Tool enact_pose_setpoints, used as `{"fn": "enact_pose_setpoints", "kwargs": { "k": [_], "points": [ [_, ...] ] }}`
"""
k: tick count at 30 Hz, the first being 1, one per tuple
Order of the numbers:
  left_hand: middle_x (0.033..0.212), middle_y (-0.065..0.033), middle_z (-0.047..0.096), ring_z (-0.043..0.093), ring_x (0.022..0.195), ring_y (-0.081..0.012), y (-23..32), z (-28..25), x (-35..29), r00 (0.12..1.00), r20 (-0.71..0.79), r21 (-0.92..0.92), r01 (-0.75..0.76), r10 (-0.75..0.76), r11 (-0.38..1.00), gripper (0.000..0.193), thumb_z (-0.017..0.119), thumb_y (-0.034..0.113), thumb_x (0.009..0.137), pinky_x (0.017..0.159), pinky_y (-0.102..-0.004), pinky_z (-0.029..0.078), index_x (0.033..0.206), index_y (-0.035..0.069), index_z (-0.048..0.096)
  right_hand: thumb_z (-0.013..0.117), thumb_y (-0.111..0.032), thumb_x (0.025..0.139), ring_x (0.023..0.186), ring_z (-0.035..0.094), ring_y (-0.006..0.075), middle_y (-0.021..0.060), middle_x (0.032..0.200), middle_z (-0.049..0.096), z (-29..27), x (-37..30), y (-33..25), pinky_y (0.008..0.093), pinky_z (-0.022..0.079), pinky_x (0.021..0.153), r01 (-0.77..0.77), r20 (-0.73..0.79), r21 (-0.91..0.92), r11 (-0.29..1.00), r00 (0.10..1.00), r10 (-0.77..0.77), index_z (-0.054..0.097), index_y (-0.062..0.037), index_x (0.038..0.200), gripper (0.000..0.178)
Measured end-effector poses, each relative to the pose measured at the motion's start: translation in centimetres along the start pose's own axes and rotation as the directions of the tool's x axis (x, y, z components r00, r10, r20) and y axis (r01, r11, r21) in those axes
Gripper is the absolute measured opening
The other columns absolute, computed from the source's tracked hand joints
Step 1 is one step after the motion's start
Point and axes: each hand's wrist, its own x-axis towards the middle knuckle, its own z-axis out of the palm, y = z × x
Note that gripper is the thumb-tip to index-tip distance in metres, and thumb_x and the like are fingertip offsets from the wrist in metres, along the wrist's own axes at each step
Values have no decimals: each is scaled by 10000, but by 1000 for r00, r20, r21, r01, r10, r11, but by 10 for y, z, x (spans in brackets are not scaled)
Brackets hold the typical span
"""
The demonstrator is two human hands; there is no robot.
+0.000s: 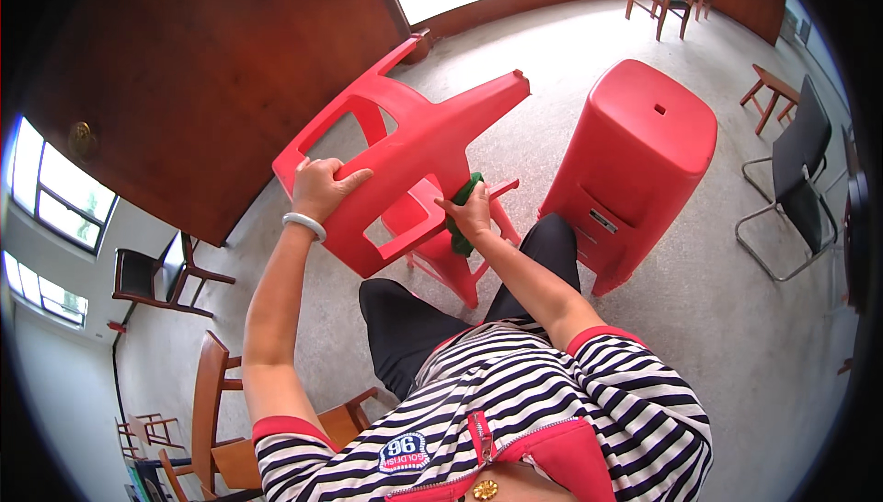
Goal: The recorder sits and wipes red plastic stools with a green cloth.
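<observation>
A red plastic stool (411, 145) is tipped on its side in front of me, its legs pointing away. My left hand (320, 191) grips its near left edge, thumb spread along the red plastic. In my right hand (470, 214) is a dark green cloth (462, 237), pressed against the stool's right side. Part of the cloth is hidden by the fingers. Beneath the tipped stool another red stool (448, 260) is partly visible between my knees.
Right of my knees stands a tall stack of red stools (648, 125). A big brown wooden door (212, 51) fills the far left. Chairs stand around: a black metal-framed chair (798, 166), a dark chair (166, 272) and a wooden chair (210, 392). A small wooden stool (773, 88) is at far right.
</observation>
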Motion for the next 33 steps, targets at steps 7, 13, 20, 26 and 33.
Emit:
{"fn": "enact_pose_setpoints", "kwargs": {
  "k": [7, 13, 20, 26, 33],
  "points": [
    [600, -120, 601, 609, 623, -301, 31, -62, 18, 936, -174, 187, -273, 306, 944, 551, 778, 545, 756, 1014, -498, 428, 672, 15, 651, 913, -426, 640, 1115, 505, 392, 251, 1141, 500, 1, 3, -45, 487, 438, 952, 4, -111, 226, 974, 994, 21, 417, 8, 1151, 834],
    [595, -113, 601, 628, 643, -263, 110, -116, 49, 798, -206, 366, -474, 566, 801, 660, 784, 672, 644, 1012, -478, 434, 688, 25, 661, 875, -359, 722, 1111, 501, 375, 234, 1163, 478, -38, 8, -94, 470, 435, 940, 15, -177, 385, 923, 982, 58, 409, 11, 1163, 741],
    [601, -101, 551, 583, 661, -264, 209, -144, 88, 572, -145, 390, -717, 808, 578, 653, 787, 661, 580, 1048, -462, 388, 685, 39, 620, 832, -263, 806, 849, 630, 229, 109, 885, 623, -87, 30, -105, 368, 497, 781, 163, -211, 608, 777, 977, -40, 515, 0, 1057, 482],
    [657, -98, 561, 583, 720, -271, 295, -136, 120, 355, -47, 437, -833, 934, 339, 647, 806, 622, 570, 1061, -471, 376, 750, 26, 632, 776, -176, 865, 576, 601, 109, 31, 658, 638, -134, 46, -105, 292, 458, 550, 397, -505, 660, 638, 863, -14, 640, -20, 813, 213],
    [744, -109, 638, 616, 808, -287, 393, -102, 134, 115, 77, 350, -933, 990, 82, 634, 834, 533, 518, 1045, -450, 409, 863, 27, 673, 770, -397, 864, 563, 610, 146, 54, 675, 618, -161, 56, -73, 325, 445, 515, 353, -668, 579, 735, 722, 180, 579, -8, 844, 433]
  ]
}}
